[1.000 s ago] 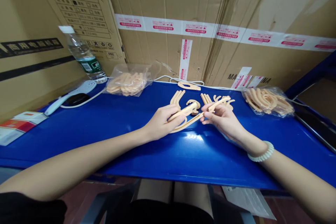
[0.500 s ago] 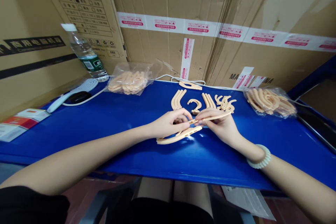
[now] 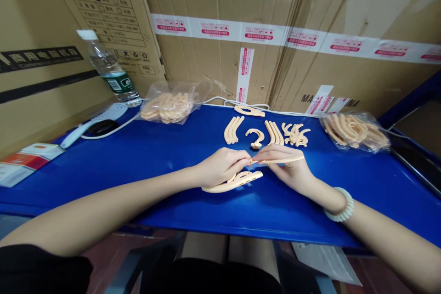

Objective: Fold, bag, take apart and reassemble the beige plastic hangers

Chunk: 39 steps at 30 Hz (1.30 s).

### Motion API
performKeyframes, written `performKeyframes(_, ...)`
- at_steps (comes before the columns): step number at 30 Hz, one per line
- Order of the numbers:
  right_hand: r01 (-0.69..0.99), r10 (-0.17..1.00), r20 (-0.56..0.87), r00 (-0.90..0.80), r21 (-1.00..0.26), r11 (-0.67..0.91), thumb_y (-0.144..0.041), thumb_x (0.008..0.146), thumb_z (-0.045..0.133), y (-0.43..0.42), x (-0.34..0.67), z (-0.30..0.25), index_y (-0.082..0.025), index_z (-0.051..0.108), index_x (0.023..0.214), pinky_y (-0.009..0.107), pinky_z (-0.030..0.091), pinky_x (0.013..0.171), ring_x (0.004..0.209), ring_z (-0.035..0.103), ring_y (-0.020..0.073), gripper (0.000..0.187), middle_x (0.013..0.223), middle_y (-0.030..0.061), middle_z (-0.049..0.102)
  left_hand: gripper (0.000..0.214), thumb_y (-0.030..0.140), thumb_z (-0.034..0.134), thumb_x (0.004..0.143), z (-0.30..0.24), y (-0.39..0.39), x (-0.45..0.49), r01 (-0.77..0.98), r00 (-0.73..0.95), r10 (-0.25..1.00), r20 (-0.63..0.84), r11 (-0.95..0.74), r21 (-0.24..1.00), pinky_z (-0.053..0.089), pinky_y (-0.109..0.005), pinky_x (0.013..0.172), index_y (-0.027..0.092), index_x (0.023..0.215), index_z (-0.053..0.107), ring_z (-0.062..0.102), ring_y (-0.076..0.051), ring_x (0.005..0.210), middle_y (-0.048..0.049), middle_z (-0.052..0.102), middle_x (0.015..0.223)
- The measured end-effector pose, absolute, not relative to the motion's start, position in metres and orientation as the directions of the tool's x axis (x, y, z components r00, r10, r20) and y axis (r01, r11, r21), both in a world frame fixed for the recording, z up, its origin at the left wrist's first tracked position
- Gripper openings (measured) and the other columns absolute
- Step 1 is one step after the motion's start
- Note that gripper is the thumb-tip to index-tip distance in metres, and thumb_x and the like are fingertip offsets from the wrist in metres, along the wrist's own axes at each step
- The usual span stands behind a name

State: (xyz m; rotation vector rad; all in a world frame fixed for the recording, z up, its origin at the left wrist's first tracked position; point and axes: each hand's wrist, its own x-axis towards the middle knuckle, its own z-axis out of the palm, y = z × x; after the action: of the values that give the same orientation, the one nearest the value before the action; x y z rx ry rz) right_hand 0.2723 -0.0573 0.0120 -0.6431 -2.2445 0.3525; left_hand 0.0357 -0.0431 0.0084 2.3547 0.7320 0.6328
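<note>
Left hand (image 3: 223, 165) and right hand (image 3: 292, 171) pinch one pale strip (image 3: 289, 160), seemingly steadying its end. Loose strips (image 3: 274, 133) lie beyond, likely kept handy.

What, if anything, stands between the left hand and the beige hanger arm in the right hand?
Nothing visible: the left hand is right at the left end of the beige hanger arm. The slotted hanger piece sits nearer the person, off that line.
</note>
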Motion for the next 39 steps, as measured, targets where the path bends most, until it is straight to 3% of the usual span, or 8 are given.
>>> performKeyframes(5, 0.382, 0.484, 0.553, -0.679, -0.297, 0.875, -0.023, 0.107, 0.041, -0.061, 0.272, 0.017, -0.023, 0.073, 0.111, 0.034, 0.057, 0.077, 0.089, 0.069, 0.0206, 0.032, 0.102, 0.0102, 0.073, 0.032, 0.028, 0.038, 0.103, 0.004, -0.036, 0.036, 0.362, 0.765, 0.573, 0.295, -0.761, 0.538, 0.038, -0.026, 0.065, 0.018, 0.083, 0.06, 0.057, -0.016, 0.066, -0.0032, 0.065, 0.074)
performKeyframes(10, 0.418, 0.412, 0.54, -0.734, -0.119, 0.901, -0.026, 0.108, 0.038, -0.063, 0.272, 0.02, -0.021, 0.072, 0.105, 0.033, 0.054, 0.069, 0.081, 0.067, 0.0203, 0.035, 0.093, 0.0102, 0.072, 0.033, 0.029, 0.036, 0.103, 0.002, -0.03, 0.037, 0.336, 0.781, 0.545, 0.306, -0.779, 0.53, 0.04, -0.026, 0.065, 0.019, 0.082, 0.058, 0.059, -0.017, 0.067, -0.0041, 0.065, 0.076)
performKeyframes(21, 0.44, 0.438, 0.537, -0.721, -0.133, 0.888, -0.026, 0.103, 0.052, -0.067, 0.27, 0.025, -0.028, 0.074, 0.091, 0.036, 0.056, 0.067, 0.076, 0.067, 0.0208, 0.025, 0.088, 0.0063, 0.072, 0.033, 0.029, 0.039, 0.101, 0.008, -0.032, 0.035, 0.29, 0.777, 0.551, 0.304, -0.742, 0.604, 0.041, -0.026, 0.064, 0.019, 0.077, 0.058, 0.056, -0.015, 0.061, -0.0017, 0.063, 0.068)
performKeyframes(24, 0.519, 0.521, 0.633, -0.572, -0.213, 0.828, -0.029, 0.105, 0.046, -0.064, 0.278, 0.037, -0.028, 0.074, 0.102, 0.04, 0.057, 0.076, 0.086, 0.069, 0.0235, 0.028, 0.095, 0.009, 0.073, 0.038, 0.04, 0.042, 0.102, 0.007, -0.029, 0.033, 0.257, 0.737, 0.634, 0.233, -0.583, 0.771, 0.044, -0.025, 0.061, 0.018, 0.076, 0.06, 0.057, -0.014, 0.059, -0.0011, 0.063, 0.065)
performKeyframes(27, 0.623, 0.63, 0.693, -0.351, -0.329, 0.71, -0.036, 0.103, 0.048, -0.05, 0.3, 0.052, -0.025, 0.072, 0.101, 0.043, 0.057, 0.081, 0.091, 0.069, 0.0263, 0.026, 0.098, 0.0106, 0.072, 0.039, 0.051, 0.051, 0.097, 0.002, -0.023, 0.03, 0.109, 0.731, 0.677, 0.087, -0.242, 0.964, 0.046, -0.024, 0.055, 0.015, 0.091, 0.065, 0.06, -0.014, 0.054, -0.0037, 0.068, 0.069)
performKeyframes(31, 0.772, 0.847, 0.514, -0.138, -0.48, 0.417, -0.033, 0.097, 0.053, -0.02, 0.342, 0.061, -0.019, 0.057, 0.136, 0.039, 0.057, 0.074, 0.085, 0.07, 0.0268, 0.042, 0.097, 0.0103, 0.072, 0.039, 0.05, 0.066, 0.087, -0.001, -0.017, 0.029, -0.053, 0.711, 0.703, -0.023, 0.085, 0.995, 0.052, -0.028, 0.055, 0.012, 0.098, 0.067, 0.067, -0.018, 0.058, -0.0114, 0.074, 0.078)
performKeyframes(35, 0.917, 0.961, 0.271, -0.058, -0.367, 0.159, -0.02, 0.093, 0.05, 0.001, 0.366, 0.053, -0.005, 0.045, 0.146, 0.038, 0.054, 0.075, 0.076, 0.069, 0.0276, 0.056, 0.083, 0.0108, 0.073, 0.033, 0.044, 0.064, 0.09, 0.004, -0.017, 0.03, -0.116, 0.647, 0.758, -0.082, 0.204, 0.972, 0.056, -0.034, 0.061, 0.011, 0.098, 0.068, 0.072, -0.023, 0.064, -0.0157, 0.076, 0.085)
performKeyframes(39, 0.967, 0.993, 0.12, -0.013, -0.25, 0.043, -0.013, 0.089, 0.047, 0.006, 0.364, 0.043, -0.004, 0.048, 0.145, 0.033, 0.053, 0.076, 0.076, 0.07, 0.0265, 0.056, 0.079, 0.0091, 0.074, 0.028, 0.038, 0.062, 0.091, 0.008, -0.019, 0.031, -0.142, 0.613, 0.784, -0.098, 0.231, 0.962, 0.059, -0.036, 0.067, 0.011, 0.096, 0.068, 0.074, -0.024, 0.069, -0.0165, 0.077, 0.091)
